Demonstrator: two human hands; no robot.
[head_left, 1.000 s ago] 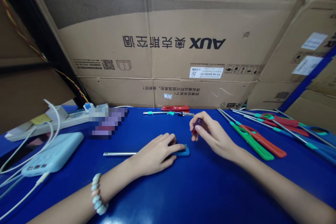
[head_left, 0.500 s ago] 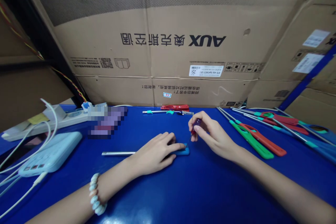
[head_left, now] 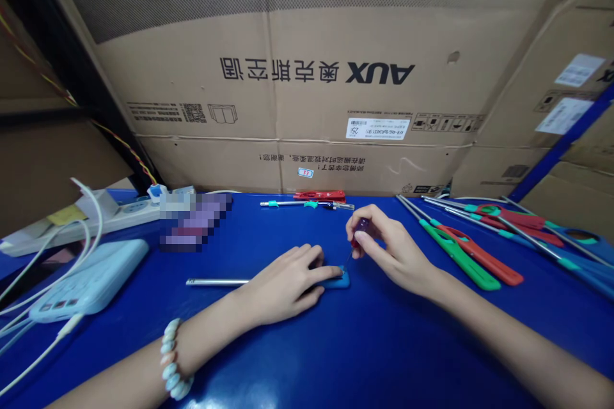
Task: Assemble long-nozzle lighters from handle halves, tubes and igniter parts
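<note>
My left hand [head_left: 286, 283] lies over the blue handle [head_left: 339, 279] of a long lighter on the blue table [head_left: 336, 351], fingers pressing it down; its metal tube [head_left: 218, 282] sticks out to the left. My right hand [head_left: 391, 252] pinches a small screwdriver with a dark red handle [head_left: 360, 229], held upright, its thin tip touching the blue handle's end.
Several red, green and blue long lighters [head_left: 467, 250] lie at the right. One more lighter [head_left: 307, 205] and a red tool [head_left: 320, 195] rest by the cardboard boxes [head_left: 288, 77]. A power strip [head_left: 91, 217], a light blue device [head_left: 91, 284] and white cables sit at the left.
Both hands keep their places; the right hand has shifted very slightly down and right with the screwdriver. The view has tilted a little.
</note>
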